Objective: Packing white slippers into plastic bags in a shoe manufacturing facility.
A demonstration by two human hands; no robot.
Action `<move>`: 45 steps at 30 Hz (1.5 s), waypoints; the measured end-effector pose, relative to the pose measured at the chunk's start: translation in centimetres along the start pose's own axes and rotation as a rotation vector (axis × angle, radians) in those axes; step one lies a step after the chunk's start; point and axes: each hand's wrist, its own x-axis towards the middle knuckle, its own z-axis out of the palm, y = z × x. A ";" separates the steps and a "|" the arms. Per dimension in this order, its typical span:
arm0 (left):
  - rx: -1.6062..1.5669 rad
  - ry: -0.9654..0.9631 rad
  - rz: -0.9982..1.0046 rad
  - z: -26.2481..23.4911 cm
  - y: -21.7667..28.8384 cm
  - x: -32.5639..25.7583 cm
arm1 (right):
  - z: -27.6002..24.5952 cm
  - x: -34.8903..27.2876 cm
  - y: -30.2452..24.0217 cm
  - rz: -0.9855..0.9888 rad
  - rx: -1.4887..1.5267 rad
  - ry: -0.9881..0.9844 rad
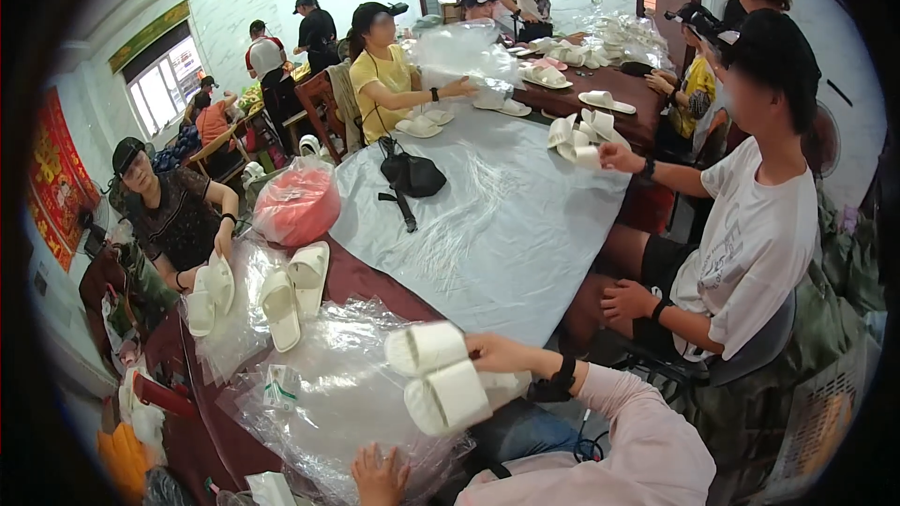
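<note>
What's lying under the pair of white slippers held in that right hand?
Under the pair of white foam slippers in the right hand lies crumpled clear plastic bagging over the dark red table. The left hand rests on the bagging's edge. The tabletop directly beneath is covered.

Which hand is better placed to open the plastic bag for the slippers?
Probably left: the left hand rests free on the plastic bag, while the right hand already holds the white slippers.

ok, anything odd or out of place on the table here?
One thing: a black bag with a loose strap lies on the grey sheet, away from the slippers and plastic bags. Otherwise nothing stands out; the right hand holds a white slipper pair, the left hand rests on plastic.
</note>
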 end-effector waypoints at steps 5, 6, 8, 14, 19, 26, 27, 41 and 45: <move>-0.046 -0.009 -0.058 1.3 -0.5 -0.1 | 4.3 -0.3 -1.9 0.033 0.182 -0.386; -0.049 -0.079 -0.076 1.4 -0.6 0.0 | 5.1 -0.4 -1.2 0.107 0.261 -0.459; -0.051 -0.143 -0.102 1.1 -0.3 0.1 | 5.6 -0.6 -1.6 0.194 0.314 -0.584; -0.057 -0.083 -0.098 0.8 -0.3 0.2 | 7.5 -1.2 -0.7 0.252 0.442 -0.659; -0.289 0.153 -0.156 0.5 -0.7 1.2 | 7.5 -1.5 -0.7 0.323 0.336 -0.671; -0.781 0.425 -0.680 -3.2 -0.1 3.6 | 7.6 -1.0 -1.9 0.294 0.329 -0.697; -0.774 0.427 -0.722 -3.0 -0.3 3.3 | 8.1 -0.9 -2.0 0.301 0.344 -0.714; -0.975 0.370 -0.549 -0.6 -0.3 1.6 | 7.1 -1.2 -2.1 0.291 0.380 -0.714; -0.809 0.368 -0.453 -1.5 0.2 2.1 | 8.1 -1.4 -1.2 0.366 0.468 -0.748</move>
